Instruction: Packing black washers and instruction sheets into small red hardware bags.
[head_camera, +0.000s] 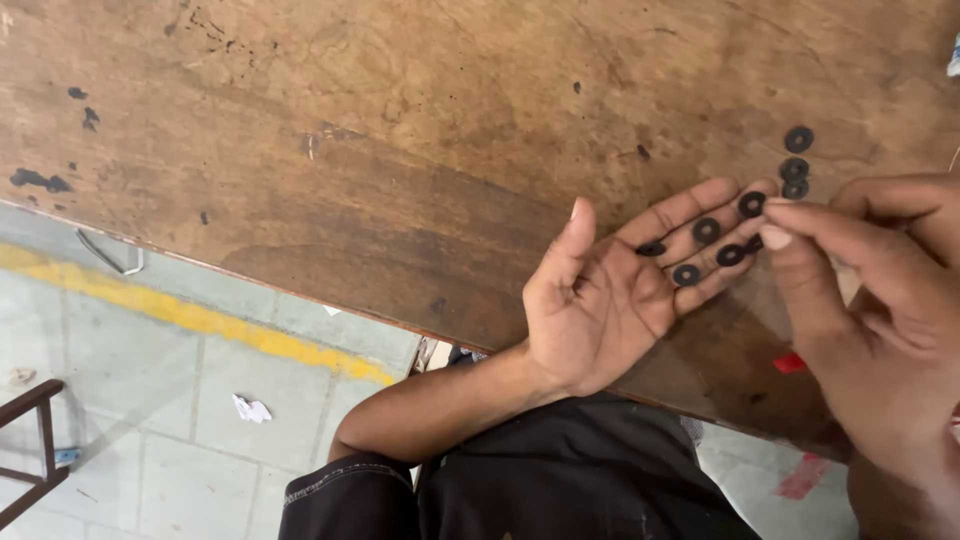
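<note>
Left hand (600, 300) palm-up (right hand (880, 330) pinching)

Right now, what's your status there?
Left hand open, palm up, black washers on fingers. Right hand pinching one. Three more washers on table.

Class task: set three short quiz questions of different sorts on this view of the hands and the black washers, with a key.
1. True or false: the left hand lies palm up.
2. How many washers on the table lie beyond the fingertips on the wooden table? A two, B three, C six.
3. Which hand reaches for the washers on the fingers?

Key: 1 true. 2 B. 3 the right hand, thumb and forefinger at the open hand's fingertips.
</note>
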